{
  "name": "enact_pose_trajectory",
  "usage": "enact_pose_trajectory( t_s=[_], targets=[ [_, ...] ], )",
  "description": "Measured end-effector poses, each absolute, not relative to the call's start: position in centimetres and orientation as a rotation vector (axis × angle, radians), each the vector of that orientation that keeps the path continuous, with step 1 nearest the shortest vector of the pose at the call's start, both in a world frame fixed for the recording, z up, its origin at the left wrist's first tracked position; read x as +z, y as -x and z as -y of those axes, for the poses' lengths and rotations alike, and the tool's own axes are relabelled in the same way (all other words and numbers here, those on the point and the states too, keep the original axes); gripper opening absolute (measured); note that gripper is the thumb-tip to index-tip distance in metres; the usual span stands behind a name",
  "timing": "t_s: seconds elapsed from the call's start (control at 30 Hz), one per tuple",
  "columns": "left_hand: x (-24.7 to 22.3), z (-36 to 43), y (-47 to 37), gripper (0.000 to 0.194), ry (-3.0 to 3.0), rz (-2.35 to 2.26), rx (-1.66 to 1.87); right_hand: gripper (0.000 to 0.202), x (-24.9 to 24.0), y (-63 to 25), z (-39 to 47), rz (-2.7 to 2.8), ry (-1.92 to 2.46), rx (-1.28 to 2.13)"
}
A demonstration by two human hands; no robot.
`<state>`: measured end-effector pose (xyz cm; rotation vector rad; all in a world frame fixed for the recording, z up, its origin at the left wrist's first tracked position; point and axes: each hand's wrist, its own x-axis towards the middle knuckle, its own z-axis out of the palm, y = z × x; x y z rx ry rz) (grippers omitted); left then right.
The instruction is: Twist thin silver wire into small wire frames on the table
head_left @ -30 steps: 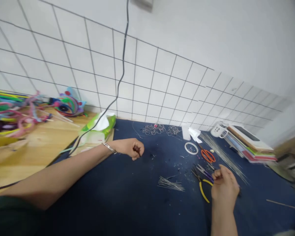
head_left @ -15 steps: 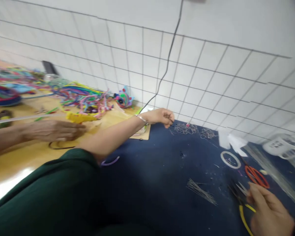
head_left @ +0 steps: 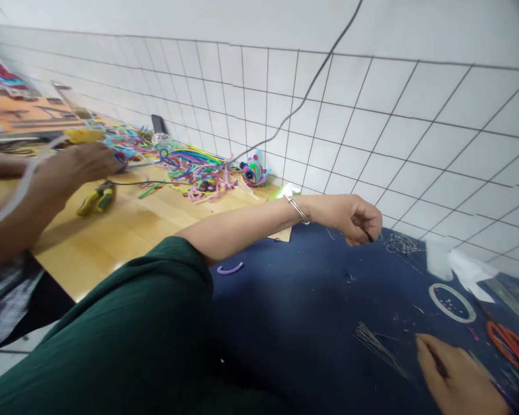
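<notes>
My left hand (head_left: pixel 358 220), with a silver bangle at the wrist, is closed in a pinch over the back of the dark blue mat (head_left: pixel 294 300). A small dark piece (head_left: pixel 369 237) shows at its fingertips; its kind I cannot make out. Beside that hand lies a tangle of thin wire (head_left: pixel 401 243). At the lower right, my right hand (head_left: pixel 456 374) is low over the mat with fingers curled; what they hold, if anything, is hidden. A bundle of straight thin wires (head_left: pixel 380 349) lies just left of it. Red-handled scissors (head_left: pixel 510 349) are to its right.
A co-worker's hand (head_left: pixel 80 164) is at the left, near a yellow glue gun (head_left: pixel 84 136). Green-yellow pliers (head_left: pixel 97 199), colourful pipe cleaners (head_left: pixel 199 167) and a fuzzy animal-like figure (head_left: pixel 254 170) lie on the wooden table. A white ring (head_left: pixel 452 302) and purple curved piece (head_left: pixel 230 268) rest on the mat.
The view has swung left. My left hand stays pinched near the wire tangle. The co-worker's hand has risen off the table with the glue gun. The yellow-handled tool by my right hand no longer shows.
</notes>
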<state>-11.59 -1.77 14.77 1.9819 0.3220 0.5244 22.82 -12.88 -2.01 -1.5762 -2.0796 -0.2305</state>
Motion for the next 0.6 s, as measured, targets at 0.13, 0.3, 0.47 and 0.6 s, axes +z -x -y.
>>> enact_pose_trajectory(
  t_s=[0.13, 0.3, 0.47, 0.6],
  targets=[
    [13.9, -0.1, 8.6, 0.009, -2.087, -0.252, 0.456, 0.030, -1.9, -22.7, 12.9, 2.196, 1.473, -0.264],
    [12.7, -2.4, 7.8, 0.018, -2.321, -0.354, 0.316, 0.027, -2.7, -22.9, 12.9, 2.263, 1.392, -0.343],
    [9.5, -2.3, 13.9, 0.018, -2.464, -0.652, -0.011, 0.024, -3.0, -22.2, 13.4, 2.322, 1.347, -0.428],
    [5.6, -1.4, 20.6, 0.020, -2.467, -1.102, -0.065, 0.024, -2.9, -21.9, 13.5, 2.401, 1.231, -0.509]
  ],
)
